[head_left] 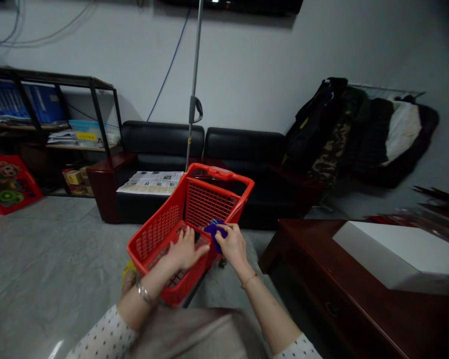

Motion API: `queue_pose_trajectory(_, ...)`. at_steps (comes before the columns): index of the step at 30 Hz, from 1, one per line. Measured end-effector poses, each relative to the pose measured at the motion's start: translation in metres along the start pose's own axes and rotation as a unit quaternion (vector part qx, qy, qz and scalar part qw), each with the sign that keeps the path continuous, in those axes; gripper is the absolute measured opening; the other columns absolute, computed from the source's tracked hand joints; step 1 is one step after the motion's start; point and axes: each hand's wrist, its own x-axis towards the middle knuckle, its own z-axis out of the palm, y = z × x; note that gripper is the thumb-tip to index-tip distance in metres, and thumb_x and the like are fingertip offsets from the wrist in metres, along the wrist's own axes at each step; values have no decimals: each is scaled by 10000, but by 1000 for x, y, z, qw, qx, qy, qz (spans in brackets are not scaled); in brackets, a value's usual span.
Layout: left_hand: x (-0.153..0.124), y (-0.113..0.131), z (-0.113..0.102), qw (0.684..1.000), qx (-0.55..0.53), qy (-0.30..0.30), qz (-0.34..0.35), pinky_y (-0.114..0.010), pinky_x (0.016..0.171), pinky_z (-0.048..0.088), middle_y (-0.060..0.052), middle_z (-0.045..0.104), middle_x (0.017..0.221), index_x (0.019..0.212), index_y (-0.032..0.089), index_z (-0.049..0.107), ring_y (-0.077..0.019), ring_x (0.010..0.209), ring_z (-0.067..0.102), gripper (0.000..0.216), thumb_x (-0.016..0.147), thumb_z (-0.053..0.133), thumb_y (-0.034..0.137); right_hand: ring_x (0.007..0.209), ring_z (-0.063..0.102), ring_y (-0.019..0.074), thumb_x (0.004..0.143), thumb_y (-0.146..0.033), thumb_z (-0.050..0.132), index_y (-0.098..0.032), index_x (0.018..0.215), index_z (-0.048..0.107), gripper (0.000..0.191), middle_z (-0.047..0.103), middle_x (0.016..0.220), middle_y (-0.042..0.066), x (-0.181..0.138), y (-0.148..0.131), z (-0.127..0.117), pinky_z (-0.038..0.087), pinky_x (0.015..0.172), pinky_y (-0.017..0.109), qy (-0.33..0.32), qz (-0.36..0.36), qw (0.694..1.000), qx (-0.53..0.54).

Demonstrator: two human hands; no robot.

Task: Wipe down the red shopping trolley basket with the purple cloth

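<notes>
- Black leather sofa [243,149] is sitting well beyond both hands; a dark wooden table [359,309] is lying off to the right of the right hand.
- Red mesh basket [155,234] is standing directly under both hands.
- Left hand [185,250] is resting open, fingers spread, inside the basket.
- Right hand [232,245] is pinching a purple item [214,230] just above the basket's interior. By my judgement the item is not yet lying on the basket floor.
</notes>
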Motion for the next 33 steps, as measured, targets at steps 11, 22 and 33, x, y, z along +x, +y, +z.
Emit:
queue_pose_trajectory(11, -17, -21, 10, 996, 33, 68, 52, -367, 1001, 497, -122, 576, 1404, 1323, 212, 516, -273, 1192, 622, 448, 923, 569, 407, 1032, 563, 225, 948, -505, 471, -267, 1036, 745, 374, 640, 1138, 74, 68, -22, 26, 281, 1082, 489, -149, -229, 940, -202)
queue_pose_trajectory(22, 16, -49, -5, 997, 50, 58, -5, -383, 861, 530, -83, 733, 1117, 1230, 277, 623, -276, 1025, 698, 553, 981, 258, 610, 861, 539, 185, 977, -457, 394, -222, 980, 750, 427, 634, 1007, 88, 86, 4, 32, 338, 741, 305, -96, -187, 948, -238)
queue_pose_trajectory(33, 61, -54, -11, 990, 43, 58, -117, -433, 903, 519, -210, 732, 1086, 1059, 111, 745, -334, 1078, 682, 779, 993, 92, 531, 908, 501, 214, 946, -469, 454, -223, 1037, 741, 389, 632, 1003, 107, 65, -7, 48, 322, 780, 324, -95, -192, 945, -247)
